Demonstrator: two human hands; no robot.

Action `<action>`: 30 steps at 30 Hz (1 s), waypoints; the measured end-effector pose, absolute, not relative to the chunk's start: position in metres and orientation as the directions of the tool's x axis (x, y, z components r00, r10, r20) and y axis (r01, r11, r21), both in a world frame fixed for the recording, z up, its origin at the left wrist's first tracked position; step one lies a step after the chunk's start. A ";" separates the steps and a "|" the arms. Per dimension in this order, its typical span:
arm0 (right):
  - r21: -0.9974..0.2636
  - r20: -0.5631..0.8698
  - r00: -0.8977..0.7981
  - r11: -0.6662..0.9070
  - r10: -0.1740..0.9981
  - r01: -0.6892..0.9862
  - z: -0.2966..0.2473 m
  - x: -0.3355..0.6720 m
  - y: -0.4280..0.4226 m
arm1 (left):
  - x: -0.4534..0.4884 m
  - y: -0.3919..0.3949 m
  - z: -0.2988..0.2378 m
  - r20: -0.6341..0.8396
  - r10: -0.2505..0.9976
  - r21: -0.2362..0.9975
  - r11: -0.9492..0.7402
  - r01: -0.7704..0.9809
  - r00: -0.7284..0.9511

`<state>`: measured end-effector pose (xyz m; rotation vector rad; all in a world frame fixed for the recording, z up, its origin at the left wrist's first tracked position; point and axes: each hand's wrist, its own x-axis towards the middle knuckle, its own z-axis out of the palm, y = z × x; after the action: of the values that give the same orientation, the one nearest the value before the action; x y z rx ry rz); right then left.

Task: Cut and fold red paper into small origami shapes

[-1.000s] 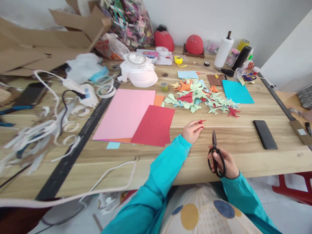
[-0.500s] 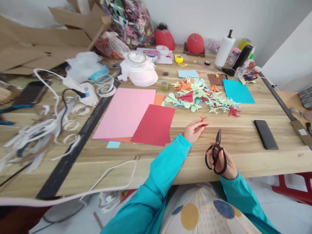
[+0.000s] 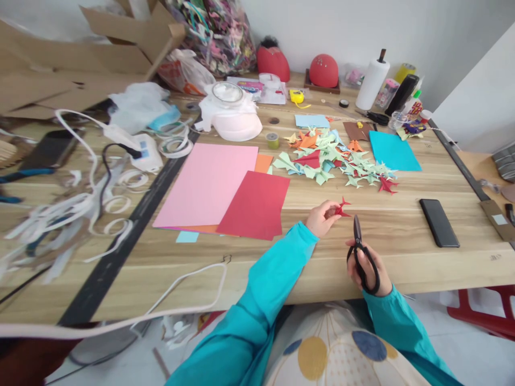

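Between the fingertips of my left hand [image 3: 321, 219] is a small red folded-paper piece [image 3: 343, 207] with pointed ends, held just above the table. My right hand [image 3: 372, 266] grips black-handled scissors [image 3: 358, 236] by the loops, their blades pointing up and away from me, close together. The blade tips are a short way to the right of and below the red piece, apart from it. Beyond both hands lies a pile of folded paper pieces [image 3: 322, 147], mostly pale green, with some red, orange and blue. A red paper sheet [image 3: 255, 203] lies left of my left hand.
A pink sheet [image 3: 209, 182] lies partly under the red one. A phone [image 3: 438, 222] is on the right, and a blue-green sheet [image 3: 394, 151] behind it. White cords and a power strip [image 3: 145, 154] spread at left. A tape measure [image 3: 296, 96] stands at the back.
My left hand has shifted slightly right, and the red paper piece has turned so more of it shows. The scissors have rotated and moved a little right, their blades closer together.
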<state>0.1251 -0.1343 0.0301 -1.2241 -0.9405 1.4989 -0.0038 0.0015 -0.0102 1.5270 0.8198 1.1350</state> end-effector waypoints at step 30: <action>-0.953 -0.294 -0.132 -0.301 0.947 -0.038 0.022 0.130 -0.123 | -0.004 0.003 -0.010 0.401 0.861 0.912 -0.409 -0.044 0.311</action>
<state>0.1299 -0.1234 0.0215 -1.3223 -1.0990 1.5530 -0.0044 0.0033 -0.0102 1.6622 0.7508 1.2408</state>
